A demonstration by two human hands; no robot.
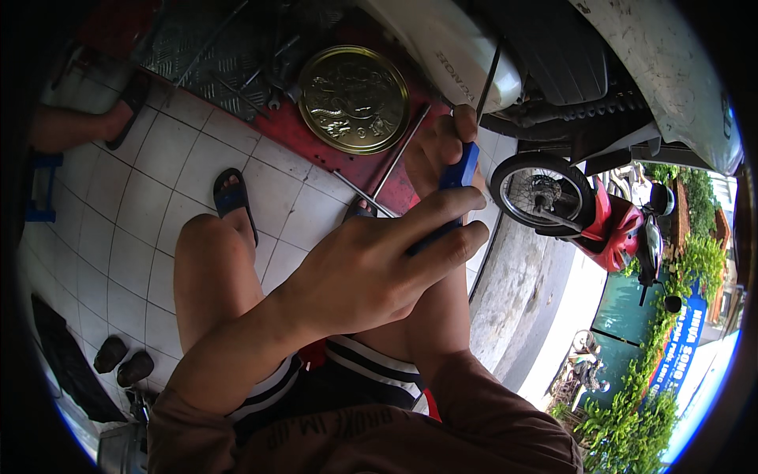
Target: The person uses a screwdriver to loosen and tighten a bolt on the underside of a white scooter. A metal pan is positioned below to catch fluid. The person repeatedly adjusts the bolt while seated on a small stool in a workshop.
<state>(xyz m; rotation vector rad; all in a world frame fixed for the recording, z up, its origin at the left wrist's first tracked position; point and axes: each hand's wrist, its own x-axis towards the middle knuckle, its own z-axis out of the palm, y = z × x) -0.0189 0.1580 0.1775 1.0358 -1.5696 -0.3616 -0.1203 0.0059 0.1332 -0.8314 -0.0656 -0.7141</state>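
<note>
A screwdriver with a blue handle (459,170) stands tilted in front of me, its long thin dark shaft pointing up toward a scooter's underside. My left hand (371,261) is closed around the lower part of the handle, with two fingers across it. Behind it, my right hand (430,154) grips the upper end of the handle near the shaft. My left hand partly hides the right. Whether the tip touches the scooter I cannot tell. Just left of the hands, a T-shaped metal wrench (392,166) leans over the edge of a red platform (288,130).
A round gold embossed tray (354,99) lies on the platform, beside several wrenches (274,96) on metal checker plate. A white scooter (442,55) looms overhead. Another person's foot (118,122) is at left. A red motorbike (612,229) is parked outside at right.
</note>
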